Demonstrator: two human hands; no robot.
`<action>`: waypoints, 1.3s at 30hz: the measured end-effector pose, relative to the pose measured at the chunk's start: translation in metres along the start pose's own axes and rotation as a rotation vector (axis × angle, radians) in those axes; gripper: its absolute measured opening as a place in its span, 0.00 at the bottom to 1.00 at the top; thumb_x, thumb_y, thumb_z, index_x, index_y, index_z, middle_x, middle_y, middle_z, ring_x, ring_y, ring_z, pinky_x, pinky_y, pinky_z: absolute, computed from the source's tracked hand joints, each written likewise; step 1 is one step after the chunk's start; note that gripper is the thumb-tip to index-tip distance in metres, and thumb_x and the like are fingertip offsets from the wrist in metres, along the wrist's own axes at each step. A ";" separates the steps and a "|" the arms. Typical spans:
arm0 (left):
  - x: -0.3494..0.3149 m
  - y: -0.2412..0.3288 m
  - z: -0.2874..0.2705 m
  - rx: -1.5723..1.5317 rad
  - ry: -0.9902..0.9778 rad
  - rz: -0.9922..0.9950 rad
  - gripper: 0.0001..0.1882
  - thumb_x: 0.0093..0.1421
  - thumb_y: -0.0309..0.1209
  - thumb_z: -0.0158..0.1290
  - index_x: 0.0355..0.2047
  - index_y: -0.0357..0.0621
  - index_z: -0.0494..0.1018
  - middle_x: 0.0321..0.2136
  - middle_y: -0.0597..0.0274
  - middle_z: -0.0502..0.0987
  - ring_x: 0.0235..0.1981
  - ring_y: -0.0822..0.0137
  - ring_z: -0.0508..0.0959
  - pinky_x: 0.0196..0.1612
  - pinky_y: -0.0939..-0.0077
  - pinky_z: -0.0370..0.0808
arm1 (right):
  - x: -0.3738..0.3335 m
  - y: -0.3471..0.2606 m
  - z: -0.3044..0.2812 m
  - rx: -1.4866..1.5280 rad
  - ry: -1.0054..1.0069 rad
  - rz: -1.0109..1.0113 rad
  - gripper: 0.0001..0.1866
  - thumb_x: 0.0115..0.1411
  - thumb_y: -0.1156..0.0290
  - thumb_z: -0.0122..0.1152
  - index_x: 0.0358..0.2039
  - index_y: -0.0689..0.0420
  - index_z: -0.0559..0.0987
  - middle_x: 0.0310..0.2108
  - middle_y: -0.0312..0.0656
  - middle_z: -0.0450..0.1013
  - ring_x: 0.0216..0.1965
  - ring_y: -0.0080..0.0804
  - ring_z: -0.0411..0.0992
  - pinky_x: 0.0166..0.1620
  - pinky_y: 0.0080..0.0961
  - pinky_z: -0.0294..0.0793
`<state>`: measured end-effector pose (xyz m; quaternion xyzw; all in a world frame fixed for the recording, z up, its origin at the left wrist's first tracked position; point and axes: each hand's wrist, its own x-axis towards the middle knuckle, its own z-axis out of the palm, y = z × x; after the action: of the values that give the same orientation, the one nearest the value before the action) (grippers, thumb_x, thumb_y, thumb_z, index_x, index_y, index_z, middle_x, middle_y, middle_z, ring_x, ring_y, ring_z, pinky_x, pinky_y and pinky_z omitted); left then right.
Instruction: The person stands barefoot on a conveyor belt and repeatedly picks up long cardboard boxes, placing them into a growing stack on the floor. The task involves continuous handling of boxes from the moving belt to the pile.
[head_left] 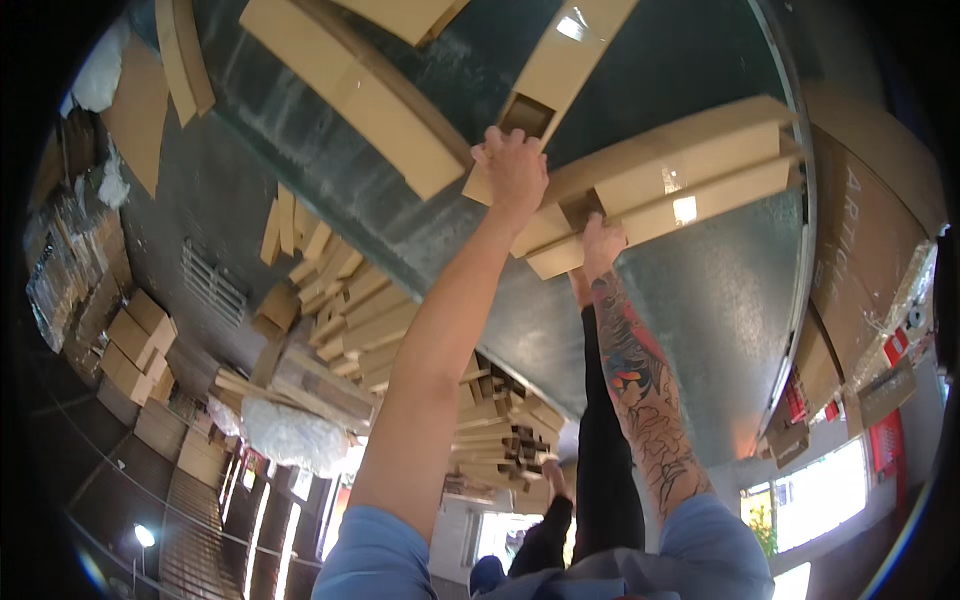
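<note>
My left hand [515, 175] has its fingers curled over the near end of a long, narrow cardboard box [565, 62], just below a square cut-out in its top. To the right lies a second long cardboard box [690, 150], set crosswise with a flap [730, 198] along its near side. My right hand [603, 243] grips that near edge beside a dark opening, fingers bent and partly hidden. Both boxes rest on a dark green tabletop [690, 270]. The tattooed forearm is my right one.
Another long box [360, 85] lies on the table to the left. Beyond the table's left edge, many cardboard strips [370, 310] are heaped near a metal grate [212, 283]. A big brown carton [865, 230] stands at the right. Wrapped plastic [293, 437] lies lower left.
</note>
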<state>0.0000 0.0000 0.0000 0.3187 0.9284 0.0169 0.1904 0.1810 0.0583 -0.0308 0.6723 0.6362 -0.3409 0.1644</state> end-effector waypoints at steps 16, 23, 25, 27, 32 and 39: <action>-0.383 0.095 -0.123 -0.439 -0.152 -0.345 0.20 0.60 0.48 0.52 0.25 0.49 0.84 0.31 0.72 0.76 0.47 0.63 0.66 0.54 0.49 0.57 | -0.207 0.129 -0.199 -0.663 0.015 -0.707 0.26 0.58 0.53 0.57 0.38 0.69 0.82 0.35 0.61 0.79 0.36 0.63 0.77 0.38 0.55 0.76; -0.566 0.057 -0.089 -0.819 0.254 -0.959 0.19 0.59 0.46 0.55 0.23 0.45 0.83 0.29 0.69 0.77 0.47 0.62 0.67 0.58 0.50 0.55 | -0.362 0.128 -0.140 -0.972 -0.205 -1.204 0.25 0.58 0.54 0.56 0.32 0.70 0.80 0.32 0.63 0.77 0.34 0.63 0.77 0.37 0.54 0.74; -0.613 0.040 -0.068 -0.807 0.411 -1.103 0.19 0.59 0.46 0.56 0.22 0.45 0.83 0.29 0.68 0.77 0.47 0.61 0.68 0.58 0.51 0.56 | -0.401 0.143 -0.095 -1.036 -0.188 -1.416 0.22 0.58 0.55 0.56 0.30 0.66 0.79 0.29 0.62 0.77 0.33 0.62 0.77 0.37 0.53 0.75; -0.653 0.029 -0.084 -0.800 0.494 -1.314 0.19 0.58 0.45 0.56 0.22 0.44 0.83 0.29 0.68 0.77 0.47 0.61 0.69 0.57 0.51 0.57 | -0.464 0.137 -0.086 -1.152 -0.292 -1.574 0.21 0.58 0.56 0.56 0.29 0.65 0.79 0.28 0.61 0.77 0.32 0.61 0.77 0.37 0.53 0.76; -0.786 -0.022 -0.064 -0.709 0.683 -1.757 0.18 0.57 0.44 0.58 0.20 0.42 0.82 0.29 0.66 0.77 0.46 0.60 0.70 0.55 0.51 0.58 | -0.612 0.199 0.016 -1.274 -0.537 -1.917 0.19 0.60 0.58 0.53 0.27 0.64 0.79 0.26 0.60 0.77 0.31 0.60 0.78 0.37 0.51 0.77; -0.926 -0.096 0.008 -0.534 0.740 -2.084 0.16 0.58 0.40 0.59 0.21 0.40 0.80 0.34 0.61 0.76 0.49 0.57 0.69 0.54 0.52 0.59 | -0.737 0.308 0.154 -1.131 -0.985 -2.211 0.19 0.60 0.58 0.61 0.39 0.64 0.78 0.35 0.57 0.78 0.39 0.56 0.76 0.44 0.48 0.75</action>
<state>0.6173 -0.6311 0.2950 -0.6838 0.7071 0.1407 -0.1122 0.4716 -0.6328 0.2855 -0.5456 0.7705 -0.1908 0.2687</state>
